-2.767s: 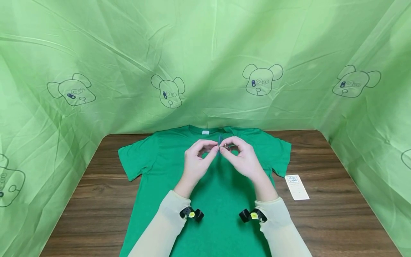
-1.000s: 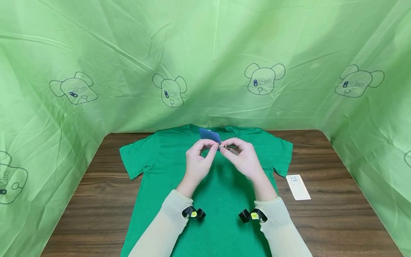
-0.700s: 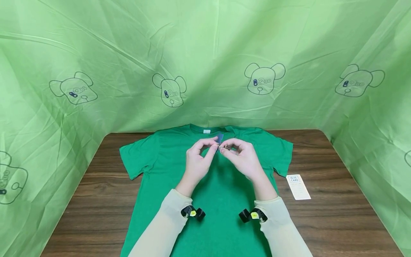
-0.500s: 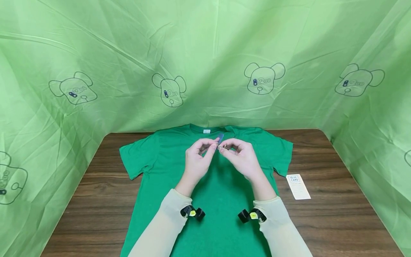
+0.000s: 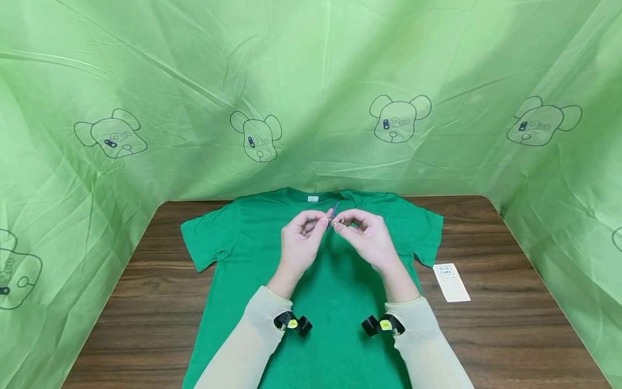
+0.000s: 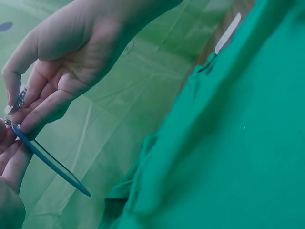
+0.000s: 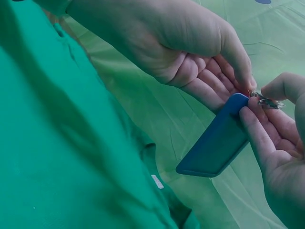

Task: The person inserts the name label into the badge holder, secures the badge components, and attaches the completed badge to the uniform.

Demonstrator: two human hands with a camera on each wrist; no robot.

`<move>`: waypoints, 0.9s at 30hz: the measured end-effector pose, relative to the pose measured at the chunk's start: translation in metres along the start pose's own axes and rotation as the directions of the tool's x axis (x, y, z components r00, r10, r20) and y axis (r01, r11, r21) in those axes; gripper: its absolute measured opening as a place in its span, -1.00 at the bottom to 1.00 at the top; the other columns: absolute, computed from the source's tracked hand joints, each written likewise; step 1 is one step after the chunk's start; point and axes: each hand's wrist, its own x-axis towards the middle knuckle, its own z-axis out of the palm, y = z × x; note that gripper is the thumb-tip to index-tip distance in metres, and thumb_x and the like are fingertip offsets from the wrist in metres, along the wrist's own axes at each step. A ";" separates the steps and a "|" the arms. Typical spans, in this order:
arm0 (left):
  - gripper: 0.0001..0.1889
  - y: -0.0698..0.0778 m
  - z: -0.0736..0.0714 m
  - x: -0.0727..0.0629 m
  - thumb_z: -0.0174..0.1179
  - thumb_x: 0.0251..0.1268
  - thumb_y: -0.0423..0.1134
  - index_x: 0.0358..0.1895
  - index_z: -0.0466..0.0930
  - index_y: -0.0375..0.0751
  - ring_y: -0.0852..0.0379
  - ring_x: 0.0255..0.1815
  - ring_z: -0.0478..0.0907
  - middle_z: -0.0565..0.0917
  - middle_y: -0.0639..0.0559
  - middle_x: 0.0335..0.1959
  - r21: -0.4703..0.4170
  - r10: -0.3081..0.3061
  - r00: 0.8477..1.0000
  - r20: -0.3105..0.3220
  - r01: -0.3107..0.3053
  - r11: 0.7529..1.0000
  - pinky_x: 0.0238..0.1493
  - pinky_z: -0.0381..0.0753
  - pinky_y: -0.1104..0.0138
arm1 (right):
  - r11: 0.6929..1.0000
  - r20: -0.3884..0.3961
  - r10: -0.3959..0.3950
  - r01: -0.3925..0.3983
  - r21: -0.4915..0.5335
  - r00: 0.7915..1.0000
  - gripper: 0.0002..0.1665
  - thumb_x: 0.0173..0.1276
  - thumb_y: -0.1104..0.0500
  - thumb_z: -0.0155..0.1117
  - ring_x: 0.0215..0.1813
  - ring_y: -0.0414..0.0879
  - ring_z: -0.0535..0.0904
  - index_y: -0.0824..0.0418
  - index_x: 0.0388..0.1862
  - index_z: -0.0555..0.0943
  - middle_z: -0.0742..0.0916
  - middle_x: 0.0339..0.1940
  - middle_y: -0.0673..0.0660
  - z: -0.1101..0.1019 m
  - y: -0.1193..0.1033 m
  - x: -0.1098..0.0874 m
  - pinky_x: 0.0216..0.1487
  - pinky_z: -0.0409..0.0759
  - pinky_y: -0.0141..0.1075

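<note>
A blue badge holder (image 7: 214, 140) with a raised rim hangs in the air over the upper shirt, edge-on in the head view. Silver fittings join its top to a metal clip (image 7: 271, 103). My left hand (image 5: 301, 243) pinches the holder's top end and fitting between thumb and index finger. My right hand (image 5: 370, 243) pinches the clip, its fingertips almost meeting the left ones. In the left wrist view the right hand (image 6: 71, 62) is above, while the left hand (image 6: 9, 167) shows partly at the lower left edge. Below lies a green T-shirt (image 5: 252, 259), spread flat.
The shirt covers the middle of a dark wood table (image 5: 505, 324). A white ID/IC card (image 5: 452, 282) lies right of the shirt, near its sleeve. A light green curtain (image 5: 320, 97) with bear-head drawings encloses the back and sides.
The badge holder has swung from showing its broad blue face on the left, about a second ago, to edge-on. Both hands stay in nearly the same place and keep their pinch.
</note>
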 end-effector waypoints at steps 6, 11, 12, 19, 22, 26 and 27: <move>-0.87 -0.001 0.001 0.000 0.30 0.59 -0.44 -0.04 0.70 -0.51 -0.17 0.14 0.81 0.83 -0.38 -0.01 -0.017 -0.027 1.000 -0.016 0.027 0.999 0.13 0.79 0.19 | 1.000 -0.007 0.012 -0.013 -0.010 1.000 -0.90 0.53 0.27 0.47 -0.16 0.00 0.67 0.30 -0.08 0.81 0.75 -0.22 0.13 -0.001 0.000 0.000 -0.22 0.67 -0.38; -0.86 -0.001 0.000 -0.002 0.28 0.62 -0.42 -0.06 0.68 -0.51 0.12 -0.06 0.86 0.83 -0.36 -0.08 0.007 -0.051 0.997 -0.056 0.051 0.999 -0.11 0.80 0.40 | 0.999 -0.023 0.005 -0.004 0.052 1.000 -0.88 0.54 0.35 0.40 -0.07 -0.01 0.72 0.42 -0.07 0.77 0.80 -0.15 0.13 -0.004 -0.002 0.000 -0.02 0.74 -0.31; -0.85 -0.001 -0.001 -0.002 0.27 0.62 -0.41 -0.05 0.67 -0.52 0.16 -0.09 0.85 0.83 -0.37 -0.10 0.005 -0.052 0.997 -0.060 0.052 0.999 -0.12 0.80 0.41 | 0.998 -0.025 -0.001 0.003 0.063 1.000 -0.88 0.54 0.36 0.38 -0.06 -0.01 0.72 0.44 -0.06 0.76 0.80 -0.14 0.14 -0.004 -0.003 0.000 0.02 0.74 -0.30; -0.85 -0.003 0.000 -0.003 0.26 0.63 -0.42 -0.02 0.65 -0.54 0.09 -0.06 0.84 0.81 -0.41 -0.07 -0.030 -0.055 0.997 -0.052 0.053 0.998 0.00 0.82 0.30 | 0.998 -0.014 -0.014 0.015 0.059 1.000 -0.87 0.55 0.36 0.36 -0.06 -0.03 0.69 0.44 -0.07 0.76 0.78 -0.16 0.14 -0.008 -0.001 0.001 0.03 0.72 -0.28; -0.87 -0.003 0.000 -0.003 0.26 0.62 -0.44 -0.02 0.66 -0.53 0.09 -0.03 0.84 0.81 -0.41 -0.04 -0.033 -0.061 0.997 -0.057 0.059 0.998 -0.04 0.80 0.37 | 0.998 -0.010 -0.007 0.007 0.060 1.000 -0.87 0.56 0.35 0.36 -0.06 -0.03 0.69 0.44 -0.07 0.75 0.79 -0.15 0.14 -0.007 0.001 0.001 0.04 0.72 -0.27; -0.86 -0.001 0.000 -0.002 0.26 0.62 -0.44 -0.01 0.66 -0.53 0.05 0.01 0.84 0.81 -0.41 -0.01 -0.045 -0.061 0.996 -0.058 0.058 0.997 -0.11 0.77 0.42 | 0.998 -0.009 -0.005 0.006 0.062 1.000 -0.87 0.55 0.35 0.36 -0.05 -0.02 0.69 0.44 -0.07 0.76 0.79 -0.14 0.14 -0.007 0.001 0.001 0.04 0.72 -0.27; -0.87 -0.001 0.000 -0.002 0.26 0.62 -0.44 -0.01 0.66 -0.53 0.03 0.02 0.84 0.81 -0.41 -0.01 -0.046 -0.063 0.996 -0.060 0.060 0.997 -0.12 0.76 0.42 | 0.998 -0.008 -0.005 0.005 0.064 1.000 -0.88 0.55 0.35 0.36 -0.05 -0.02 0.69 0.43 -0.07 0.76 0.79 -0.13 0.14 -0.007 0.001 0.001 0.03 0.72 -0.28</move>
